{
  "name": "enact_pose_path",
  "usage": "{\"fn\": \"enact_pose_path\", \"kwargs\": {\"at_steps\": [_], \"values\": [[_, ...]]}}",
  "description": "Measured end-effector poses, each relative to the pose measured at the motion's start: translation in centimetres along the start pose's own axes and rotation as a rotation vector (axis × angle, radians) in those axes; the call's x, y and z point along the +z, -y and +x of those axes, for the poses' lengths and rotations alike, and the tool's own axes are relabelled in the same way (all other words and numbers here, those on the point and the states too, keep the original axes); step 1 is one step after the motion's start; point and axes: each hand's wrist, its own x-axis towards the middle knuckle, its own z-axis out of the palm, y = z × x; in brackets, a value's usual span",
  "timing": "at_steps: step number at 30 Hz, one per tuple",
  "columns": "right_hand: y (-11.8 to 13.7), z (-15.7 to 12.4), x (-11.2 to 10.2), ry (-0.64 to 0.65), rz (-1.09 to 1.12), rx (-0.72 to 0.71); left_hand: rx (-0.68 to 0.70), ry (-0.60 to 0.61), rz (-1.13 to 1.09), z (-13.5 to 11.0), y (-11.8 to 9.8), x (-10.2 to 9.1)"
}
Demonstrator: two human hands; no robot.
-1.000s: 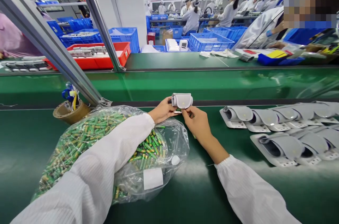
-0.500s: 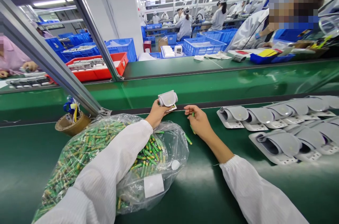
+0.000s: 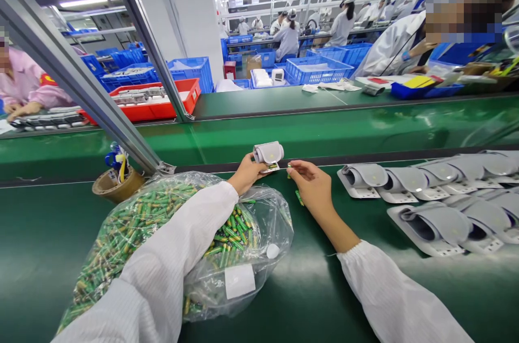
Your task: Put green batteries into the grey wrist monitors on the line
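My left hand (image 3: 248, 174) grips a wrist blood pressure monitor (image 3: 269, 153) with a rolled grey cuff, raised above the bench's far edge. A green and gold battery shows in the white base under the cuff. Just to the right, my right hand (image 3: 313, 186) is closed on batteries: a small green battery (image 3: 289, 171) is pinched at the fingertips, and another sticks out below the palm. The two hands are apart. Below my left forearm lies a clear plastic bag (image 3: 272, 283) full of green batteries (image 3: 237, 229), partly hidden by my sleeve.
Two rows of similar cuffed monitors (image 3: 438, 226) lie on the green bench at right. A brown round holder (image 3: 115, 185) with tools stands at the left by a metal post (image 3: 152, 61). Beyond the green belt (image 3: 227, 134) are a red tray (image 3: 190, 95), blue crates and co-workers.
My right fingertips have brought a battery up toward the monitor. A battery now shows in the monitor's base. The whole view has shifted slightly.
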Motion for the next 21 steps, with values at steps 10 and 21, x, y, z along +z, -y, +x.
{"fn": "enact_pose_path", "kwargs": {"at_steps": [10, 21], "values": [[-0.3, -0.1, 0.4, -0.071, 0.347, 0.281, -0.084, 0.158, 0.001, -1.1, -0.2, 0.8], [-0.6, 0.3, 0.4, -0.03, 0.101, 0.2, -0.109, 0.282, -0.032, -1.3, -0.2, 0.8]]}}
